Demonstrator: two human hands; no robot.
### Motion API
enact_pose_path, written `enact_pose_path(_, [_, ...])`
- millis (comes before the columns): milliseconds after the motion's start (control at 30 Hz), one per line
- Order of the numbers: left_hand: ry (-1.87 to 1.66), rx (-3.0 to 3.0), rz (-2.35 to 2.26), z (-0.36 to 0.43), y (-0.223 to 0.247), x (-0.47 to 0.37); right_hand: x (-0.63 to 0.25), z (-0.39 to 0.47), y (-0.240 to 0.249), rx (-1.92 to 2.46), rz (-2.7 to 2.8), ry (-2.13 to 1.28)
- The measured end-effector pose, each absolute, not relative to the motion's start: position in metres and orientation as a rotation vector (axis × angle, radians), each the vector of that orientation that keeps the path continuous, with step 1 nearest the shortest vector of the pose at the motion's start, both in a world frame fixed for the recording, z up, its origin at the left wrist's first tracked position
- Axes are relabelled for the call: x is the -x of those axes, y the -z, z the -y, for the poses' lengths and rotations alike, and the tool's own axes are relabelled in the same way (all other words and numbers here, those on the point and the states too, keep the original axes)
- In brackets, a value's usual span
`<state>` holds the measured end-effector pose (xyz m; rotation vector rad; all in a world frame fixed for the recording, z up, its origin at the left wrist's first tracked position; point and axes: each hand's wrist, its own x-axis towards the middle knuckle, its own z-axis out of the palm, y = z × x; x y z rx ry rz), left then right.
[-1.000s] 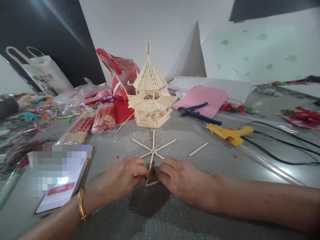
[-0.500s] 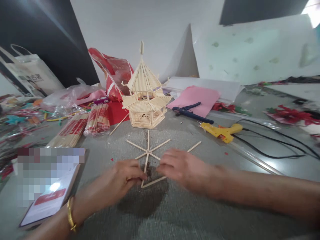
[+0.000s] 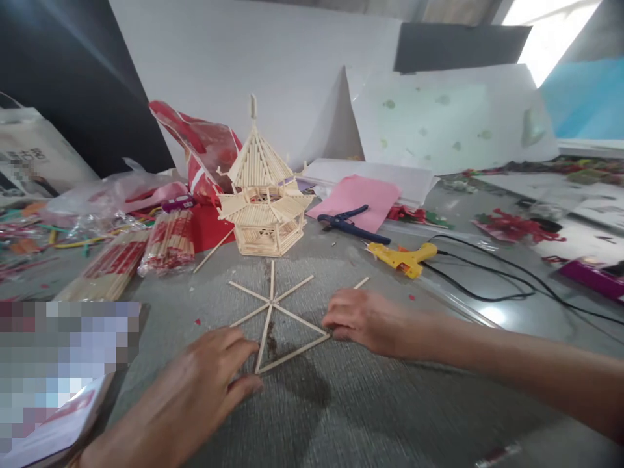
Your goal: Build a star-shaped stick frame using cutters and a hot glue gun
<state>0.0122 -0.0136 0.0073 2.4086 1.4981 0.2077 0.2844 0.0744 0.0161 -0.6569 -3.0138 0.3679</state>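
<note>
i have the stick star (image 3: 272,303) flat on the table (image 3: 390,406), an edge stick (image 3: 294,354) bridging two spoke ends on its near side. my left hand (image 3: 202,380) sits at the star's near left, thumb and fingers loosely apart. my right hand (image 3: 363,322) curls at the star's right corner, fingers bunched narrow; from here i cannot tell whether they pinch anything. behind the star stands the stick house (image 3: 263,218).

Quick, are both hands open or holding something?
Left hand: open, by the left end of the front stick.
Right hand: curled at its right end; can't tell if gripping.
</note>
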Motion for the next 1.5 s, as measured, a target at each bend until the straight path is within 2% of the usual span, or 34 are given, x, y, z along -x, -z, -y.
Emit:
enact_pose_path(300, [-0.179,-2.446,-1.564,0.019,-0.009,-0.023,-0.275,-0.077,-0.016,0.625,3.108,-0.221])
enact_pose_path(800, [-0.177,-2.44,-1.539,0.02,-0.007,-0.024,-0.275,-0.074,-0.013,0.57,3.099,-0.162])
enact_pose_path(1500, [-0.177,-2.437,-1.56,0.023,-0.013,-0.023,-0.286,-0.066,-0.024,0.609,3.039,-0.374])
